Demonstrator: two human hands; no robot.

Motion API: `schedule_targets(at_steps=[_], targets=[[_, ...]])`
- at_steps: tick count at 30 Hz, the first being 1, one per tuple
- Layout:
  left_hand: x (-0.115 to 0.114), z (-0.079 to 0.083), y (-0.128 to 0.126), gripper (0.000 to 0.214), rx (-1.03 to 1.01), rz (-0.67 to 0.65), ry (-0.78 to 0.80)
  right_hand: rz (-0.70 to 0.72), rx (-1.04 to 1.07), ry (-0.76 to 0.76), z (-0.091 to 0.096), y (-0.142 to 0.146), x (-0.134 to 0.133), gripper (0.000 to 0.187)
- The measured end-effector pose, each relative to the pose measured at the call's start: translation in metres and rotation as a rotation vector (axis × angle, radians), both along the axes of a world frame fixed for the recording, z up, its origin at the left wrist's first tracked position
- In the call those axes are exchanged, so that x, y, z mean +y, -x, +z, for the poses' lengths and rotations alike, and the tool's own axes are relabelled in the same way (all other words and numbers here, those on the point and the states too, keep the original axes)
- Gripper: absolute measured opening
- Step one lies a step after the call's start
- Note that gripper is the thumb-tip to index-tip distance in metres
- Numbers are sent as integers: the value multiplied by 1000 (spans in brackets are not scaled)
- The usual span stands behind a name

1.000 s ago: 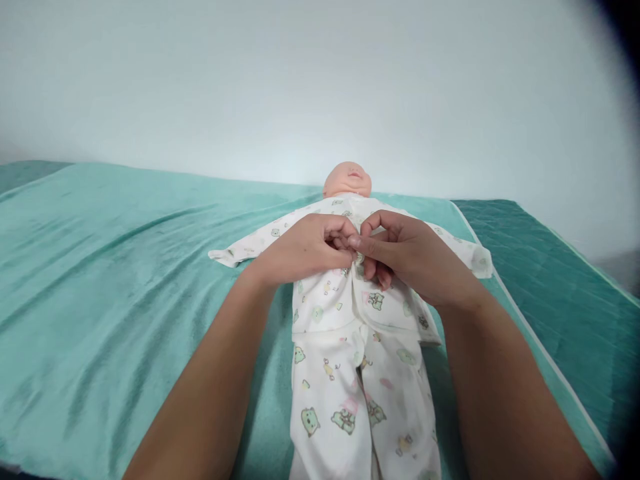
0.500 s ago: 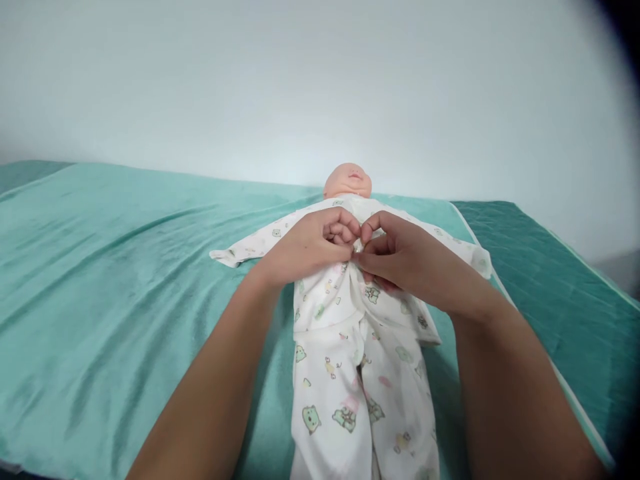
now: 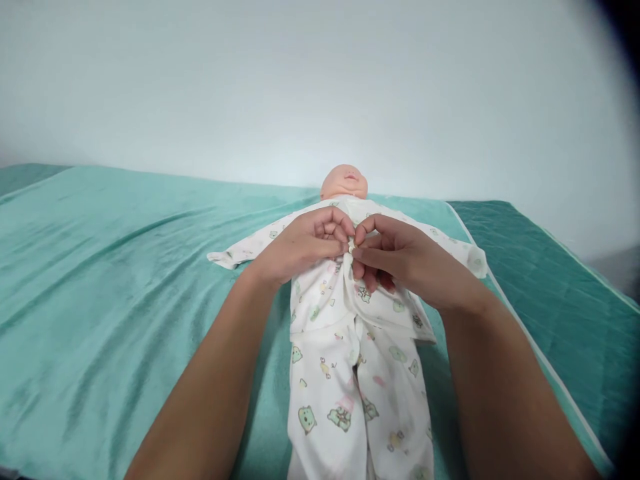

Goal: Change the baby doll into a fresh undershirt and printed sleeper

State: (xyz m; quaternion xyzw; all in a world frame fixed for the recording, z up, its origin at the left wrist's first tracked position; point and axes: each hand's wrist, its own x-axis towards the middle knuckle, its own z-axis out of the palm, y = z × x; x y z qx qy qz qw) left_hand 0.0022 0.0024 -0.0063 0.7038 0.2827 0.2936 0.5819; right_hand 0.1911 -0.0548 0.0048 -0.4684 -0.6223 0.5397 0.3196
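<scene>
A baby doll [image 3: 344, 181] lies on its back, head away from me, arms stretched out to both sides. It wears a white printed top [image 3: 320, 310] and matching trousers [image 3: 327, 400]. Over the chest, my left hand [image 3: 311, 243] pinches the front edge of the top between thumb and fingers. Facing it, my right hand [image 3: 400, 257] pinches the other side of the same front opening, fingertips nearly touching the left ones. A small pale fastener [image 3: 351, 245] shows between the fingertips; its exact kind is hard to make out.
A light green cloth [image 3: 125, 280] with soft wrinkles spreads under the doll. To the right is a darker green quilted cover [image 3: 550, 267]. A pale wall [image 3: 300, 87] rises behind the far edge.
My fingertips have shifted slightly left and parted a little, so the pale fastener shows more. Both hands still grip the top's front. The whole view has moved slightly.
</scene>
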Motion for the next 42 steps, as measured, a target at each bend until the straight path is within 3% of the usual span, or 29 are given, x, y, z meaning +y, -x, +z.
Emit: schedule_targets(at_steps=[7, 16, 32, 38, 42], targets=[[2, -1, 0, 26, -1, -69, -22, -42, -3, 26, -4, -3, 1, 37], [-1, 2, -1, 38, -11, -69, -64, -62, -14, 20, -5, 0, 2, 40], [-1, 0, 0, 38, 5, -74, -33, -48, 12, 3, -6, -2, 4, 41], [4, -9, -7, 36, -130, 125, -93, -34, 54, -35, -5, -4, 3, 46], [7, -18, -16, 31, -71, 385, -395, -256, 179, -221, -11, 2, 8, 36]])
